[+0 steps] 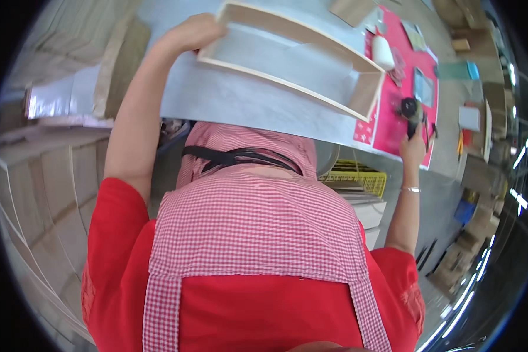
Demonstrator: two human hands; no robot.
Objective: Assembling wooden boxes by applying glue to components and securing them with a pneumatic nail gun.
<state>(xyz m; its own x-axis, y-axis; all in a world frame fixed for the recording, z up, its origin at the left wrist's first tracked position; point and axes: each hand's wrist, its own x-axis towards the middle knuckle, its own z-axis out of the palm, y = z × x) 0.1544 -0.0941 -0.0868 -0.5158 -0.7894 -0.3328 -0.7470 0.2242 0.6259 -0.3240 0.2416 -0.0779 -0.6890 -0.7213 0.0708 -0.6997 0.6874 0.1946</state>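
Note:
A long, shallow wooden frame of pale wood lies slanted over the table, and the grey-white surface shows through it. My left hand is closed around the frame's left end; the fingertips are partly hidden behind the wood. Off to the right, my right hand is wrapped round the handle of a black handheld tool with a round head. That tool is over a pink sheet, apart from the frame. Its exact kind does not show.
On the pink sheet are a white squeeze bottle and a phone-like flat object. A teal-capped bottle lies beyond. Stacked boards stand at left; a yellow crate sits below the table.

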